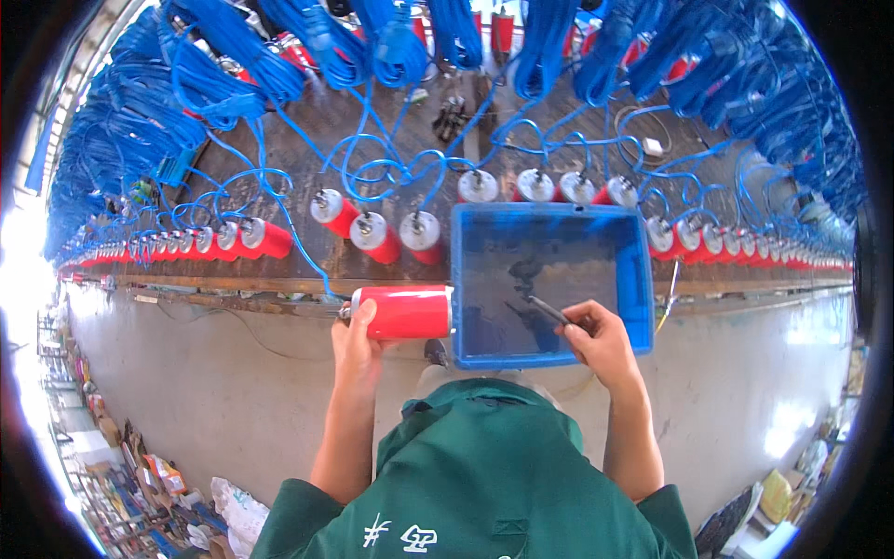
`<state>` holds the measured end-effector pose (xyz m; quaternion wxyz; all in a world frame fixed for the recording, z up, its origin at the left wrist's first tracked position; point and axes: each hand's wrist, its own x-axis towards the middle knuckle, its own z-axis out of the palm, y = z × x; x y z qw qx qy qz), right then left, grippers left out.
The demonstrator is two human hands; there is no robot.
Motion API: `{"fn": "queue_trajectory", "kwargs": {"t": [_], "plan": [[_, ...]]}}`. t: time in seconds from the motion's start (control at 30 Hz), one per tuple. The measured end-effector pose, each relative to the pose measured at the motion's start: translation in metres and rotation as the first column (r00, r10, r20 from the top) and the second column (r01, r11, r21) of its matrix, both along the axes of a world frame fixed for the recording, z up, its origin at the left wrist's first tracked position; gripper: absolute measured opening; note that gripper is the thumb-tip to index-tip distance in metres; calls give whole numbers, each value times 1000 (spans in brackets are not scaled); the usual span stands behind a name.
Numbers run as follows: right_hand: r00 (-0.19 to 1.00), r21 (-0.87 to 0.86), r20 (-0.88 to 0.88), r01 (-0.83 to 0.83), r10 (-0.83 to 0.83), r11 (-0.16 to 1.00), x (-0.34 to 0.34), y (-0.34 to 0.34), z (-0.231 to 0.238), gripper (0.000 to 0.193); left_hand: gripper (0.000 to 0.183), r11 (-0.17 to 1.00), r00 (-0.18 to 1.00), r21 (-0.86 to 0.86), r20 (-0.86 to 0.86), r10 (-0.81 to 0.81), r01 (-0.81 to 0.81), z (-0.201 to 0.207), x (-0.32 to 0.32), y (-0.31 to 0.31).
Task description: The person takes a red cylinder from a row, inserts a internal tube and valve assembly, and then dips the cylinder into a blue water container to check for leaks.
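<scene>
My left hand grips a red cylinder by its left end, holding it level in front of the workbench. The cylinder's pale right end comes up against or very near the left wall of a blue plastic bin. Over the bin, my right hand pinches a slim dark stick-like tool, its tip angled up and to the left. Small dark pieces lie on the bin's floor, too indistinct to name. Just past the bin, several more red cylinders with metal ends stand or lean on the bench.
Rows of red cylinders line the front edge of the wooden bench on both sides. Blue cables loop from them to large coiled bundles at the back. Bags and scraps lie on the floor at lower left.
</scene>
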<state>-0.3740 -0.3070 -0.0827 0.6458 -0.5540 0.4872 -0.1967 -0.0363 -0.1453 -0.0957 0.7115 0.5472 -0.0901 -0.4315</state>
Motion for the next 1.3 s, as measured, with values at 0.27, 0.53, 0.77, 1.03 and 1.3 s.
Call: {"fn": "queue_trajectory", "kwargs": {"t": [0.27,0.53,0.77,1.03,1.3], "plan": [[989,81,149,-36,23,996,-11,-5,-6,27,55,983,996,173,-74,-45,57,-39,-40,-40],[959,-268,66,-250,277,930,13,-9,-26,23,56,985,986,126,-131,-99,116,-46,-38,-39],[909,-484,12,-359,417,798,20,-10,-39,24,59,981,985,122,-110,-136,149,-46,-34,-39],[911,-526,5,-349,413,776,23,-6,-42,21,58,981,985,121,-104,-138,150,-45,-36,-38],[917,-213,39,-381,397,900,27,-9,-38,21,53,983,982,95,-120,-147,159,-49,-33,-39]]}}
